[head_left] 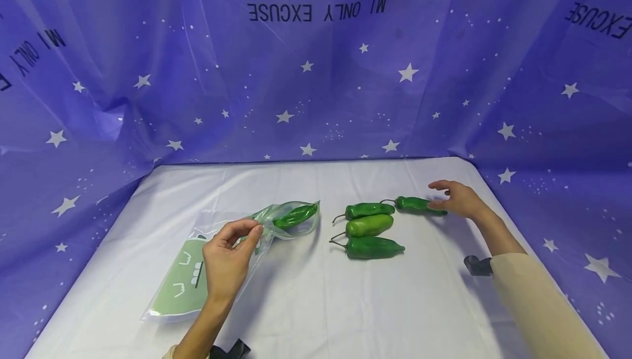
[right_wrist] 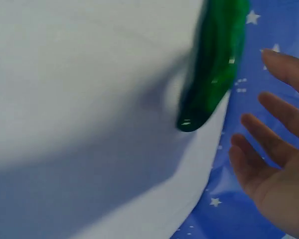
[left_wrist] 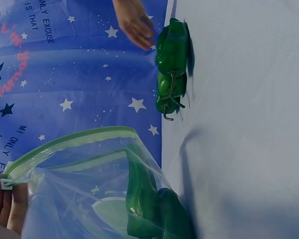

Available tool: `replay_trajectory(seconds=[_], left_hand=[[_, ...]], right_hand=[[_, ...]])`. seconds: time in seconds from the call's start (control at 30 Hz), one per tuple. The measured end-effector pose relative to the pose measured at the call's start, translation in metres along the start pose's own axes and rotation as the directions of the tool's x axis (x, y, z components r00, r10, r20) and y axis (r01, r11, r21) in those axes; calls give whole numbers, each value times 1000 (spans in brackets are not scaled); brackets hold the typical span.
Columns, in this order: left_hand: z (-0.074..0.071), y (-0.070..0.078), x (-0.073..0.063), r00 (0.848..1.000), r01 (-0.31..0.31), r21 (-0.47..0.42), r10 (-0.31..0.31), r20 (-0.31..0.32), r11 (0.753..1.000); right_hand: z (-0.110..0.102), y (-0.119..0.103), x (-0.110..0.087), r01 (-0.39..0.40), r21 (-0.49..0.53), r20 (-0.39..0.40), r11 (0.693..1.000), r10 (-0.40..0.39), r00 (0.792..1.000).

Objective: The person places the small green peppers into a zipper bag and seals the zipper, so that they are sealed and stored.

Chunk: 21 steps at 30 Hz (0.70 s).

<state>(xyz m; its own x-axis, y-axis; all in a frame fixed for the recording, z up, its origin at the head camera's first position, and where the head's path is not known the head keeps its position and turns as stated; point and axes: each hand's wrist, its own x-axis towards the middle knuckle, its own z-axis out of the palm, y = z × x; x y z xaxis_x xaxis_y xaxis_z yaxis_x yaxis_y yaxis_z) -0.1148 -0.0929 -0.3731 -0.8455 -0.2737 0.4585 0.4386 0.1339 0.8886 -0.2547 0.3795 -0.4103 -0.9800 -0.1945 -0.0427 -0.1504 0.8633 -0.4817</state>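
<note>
Though the bag (left_wrist: 70,199) veils it, one pepper (left_wrist: 141,211) seems glossy green.

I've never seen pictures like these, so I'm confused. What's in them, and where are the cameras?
There's no robot here, just a person's bare left hand and right hand. The wide picture comes from a camera on the head; the other two come from cameras on the wrists. The left hand pinches the edge of a clear bag with green peppers inside. On the white cloth lie three peppers side by side, plus a fourth pepper. The right hand is near that one, not gripping it.
</note>
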Motion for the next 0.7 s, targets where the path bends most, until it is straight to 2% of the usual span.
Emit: replay_trajectory(seconds=[0.07, 0.17, 0.53, 0.7], left_hand=[[-1, 1, 0, 1000, 14, 12, -14, -3, 1000], [-2, 2, -1, 999, 33, 36, -33, -12, 999], [-5, 3, -3, 999, 47, 15, -47, -11, 999], [-7, 1, -5, 999, 51, 0, -51, 4, 999]], right_hand=[[4, 5, 2, 4, -8, 48, 1000, -3, 999], [10, 11, 1, 3, -1, 60, 1000, -3, 998], [19, 30, -6, 10, 40, 3, 999, -10, 1000], [16, 34, -13, -46, 52, -30, 998, 47, 998]])
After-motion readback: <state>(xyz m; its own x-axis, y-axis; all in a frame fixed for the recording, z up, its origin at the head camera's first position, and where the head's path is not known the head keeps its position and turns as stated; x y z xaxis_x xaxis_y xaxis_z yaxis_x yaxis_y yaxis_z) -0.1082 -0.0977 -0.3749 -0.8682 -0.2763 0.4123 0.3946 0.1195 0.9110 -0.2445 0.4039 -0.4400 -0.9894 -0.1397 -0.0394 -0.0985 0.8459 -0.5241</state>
